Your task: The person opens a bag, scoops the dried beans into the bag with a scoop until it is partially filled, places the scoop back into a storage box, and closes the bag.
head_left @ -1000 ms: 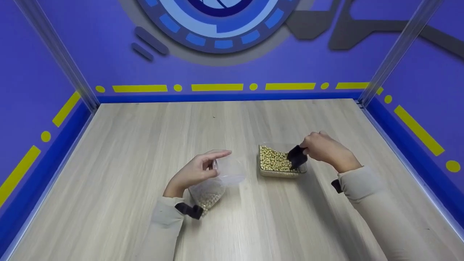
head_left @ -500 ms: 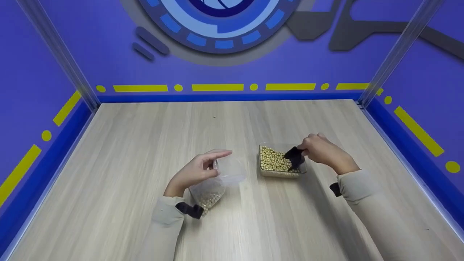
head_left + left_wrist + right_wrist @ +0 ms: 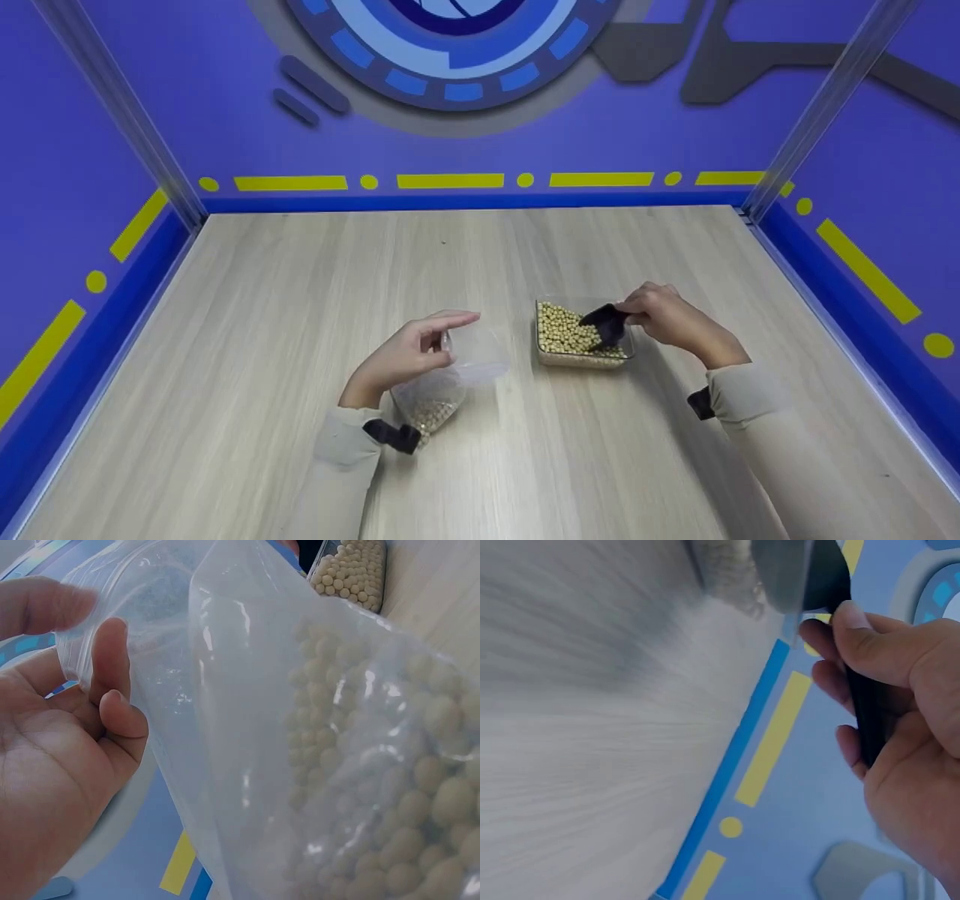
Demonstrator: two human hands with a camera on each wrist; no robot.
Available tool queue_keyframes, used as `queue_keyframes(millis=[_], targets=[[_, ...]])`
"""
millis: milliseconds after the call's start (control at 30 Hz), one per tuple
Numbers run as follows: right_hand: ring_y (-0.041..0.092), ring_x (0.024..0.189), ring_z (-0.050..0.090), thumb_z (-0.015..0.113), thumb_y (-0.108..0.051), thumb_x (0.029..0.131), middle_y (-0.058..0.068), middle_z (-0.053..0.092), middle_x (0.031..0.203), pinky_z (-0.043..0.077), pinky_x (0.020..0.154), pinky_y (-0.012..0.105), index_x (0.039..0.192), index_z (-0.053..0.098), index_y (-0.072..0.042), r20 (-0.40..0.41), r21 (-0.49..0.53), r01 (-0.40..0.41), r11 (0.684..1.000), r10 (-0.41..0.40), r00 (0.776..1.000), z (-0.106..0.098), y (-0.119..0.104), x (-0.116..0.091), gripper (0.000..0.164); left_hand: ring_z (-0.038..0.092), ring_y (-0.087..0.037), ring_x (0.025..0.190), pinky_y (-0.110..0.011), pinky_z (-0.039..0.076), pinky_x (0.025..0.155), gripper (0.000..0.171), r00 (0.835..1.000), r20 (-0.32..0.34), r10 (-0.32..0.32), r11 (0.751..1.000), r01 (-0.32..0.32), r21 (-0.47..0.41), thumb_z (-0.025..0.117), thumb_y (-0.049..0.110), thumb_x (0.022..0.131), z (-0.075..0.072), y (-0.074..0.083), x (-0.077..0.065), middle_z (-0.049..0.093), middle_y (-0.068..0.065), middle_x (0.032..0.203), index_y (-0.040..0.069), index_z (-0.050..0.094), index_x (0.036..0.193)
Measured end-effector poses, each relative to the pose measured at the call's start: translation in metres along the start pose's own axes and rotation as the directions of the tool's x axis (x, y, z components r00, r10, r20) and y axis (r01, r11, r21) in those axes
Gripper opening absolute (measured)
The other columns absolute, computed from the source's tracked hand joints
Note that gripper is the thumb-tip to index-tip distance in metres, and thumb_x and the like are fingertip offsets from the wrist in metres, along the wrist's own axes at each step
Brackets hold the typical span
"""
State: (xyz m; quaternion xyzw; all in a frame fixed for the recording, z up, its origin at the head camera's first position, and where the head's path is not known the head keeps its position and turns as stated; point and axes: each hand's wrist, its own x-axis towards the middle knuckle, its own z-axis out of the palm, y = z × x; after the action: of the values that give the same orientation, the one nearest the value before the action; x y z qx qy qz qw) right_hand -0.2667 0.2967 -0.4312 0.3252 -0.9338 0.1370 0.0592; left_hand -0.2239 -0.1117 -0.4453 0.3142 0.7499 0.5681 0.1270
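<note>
My left hand (image 3: 401, 352) grips the top edge of a clear zip bag (image 3: 480, 356), fingers curled at its mouth. Pale round beans (image 3: 442, 810) fill the bag's lower part, close up in the left wrist view. To the right, a clear rectangular container (image 3: 577, 361) holds more yellowish beans (image 3: 562, 326). My right hand (image 3: 671, 319) holds a black scoop (image 3: 609, 324) by its handle, with the scoop's head down in the beans at the container's right side. In the right wrist view, fingers and thumb wrap the handle (image 3: 866, 712).
Everything stands on a wood-grain table (image 3: 300, 285). Blue panels (image 3: 465, 157) with yellow marks close off the back and both sides. Black straps or mounts sit at both wrists, the left one (image 3: 391, 435) near the bag's bottom.
The scoop has shifted slightly left and deeper among the beans, its handle tilting lower as my right hand drops a little. My left hand and the bag stay in place.
</note>
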Motion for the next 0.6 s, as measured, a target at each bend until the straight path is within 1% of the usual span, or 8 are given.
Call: queue_keyframes(millis=[133,333,433,600], targets=[[0.034,0.090,0.063,0.069,0.008,0.079,0.017,0.072,0.095,0.051,0.079,0.048,0.107,0.071,0.005,-0.031,0.011,0.066,0.998,-0.066,0.997,0.007,0.006,-0.002,0.029,0.044,-0.010,0.078,-0.020,0.039,0.067,0.057,1.000,0.000,-0.001,1.000,0.001,0.002,0.054,-0.004,0.085,0.000,-0.001,0.000,0.044,-0.010,0.147,0.008,0.050,0.140],[0.034,0.092,0.064,0.069,0.007,0.079,0.018,0.071,0.098,0.052,0.080,0.046,0.110,0.070,0.006,-0.021,0.061,0.049,0.997,-0.048,0.999,0.011,0.010,-0.004,0.030,0.044,-0.010,0.077,-0.019,0.039,0.066,0.056,1.000,0.001,0.002,1.000,-0.002,0.001,0.055,-0.004,0.085,0.001,-0.003,-0.001,0.044,-0.010,0.147,0.008,0.050,0.140],[0.033,0.092,0.065,0.068,0.008,0.079,0.017,0.071,0.097,0.054,0.078,0.044,0.109,0.070,0.006,-0.031,0.059,0.059,0.996,-0.058,0.998,0.012,0.010,-0.004,0.030,0.043,-0.009,0.077,-0.019,0.038,0.065,0.055,1.000,0.003,0.004,1.000,-0.004,-0.002,0.054,-0.004,0.086,0.001,-0.004,0.000,0.044,-0.011,0.147,0.006,0.049,0.140],[0.032,0.091,0.066,0.069,0.009,0.078,0.017,0.072,0.096,0.054,0.076,0.043,0.108,0.071,0.005,-0.051,0.055,0.082,0.995,-0.080,0.996,0.015,0.012,-0.005,0.031,0.044,-0.009,0.076,-0.019,0.038,0.064,0.055,1.000,0.001,-0.004,1.000,0.004,0.003,0.054,-0.004,0.087,0.001,-0.003,0.000,0.044,-0.011,0.147,0.008,0.050,0.140]])
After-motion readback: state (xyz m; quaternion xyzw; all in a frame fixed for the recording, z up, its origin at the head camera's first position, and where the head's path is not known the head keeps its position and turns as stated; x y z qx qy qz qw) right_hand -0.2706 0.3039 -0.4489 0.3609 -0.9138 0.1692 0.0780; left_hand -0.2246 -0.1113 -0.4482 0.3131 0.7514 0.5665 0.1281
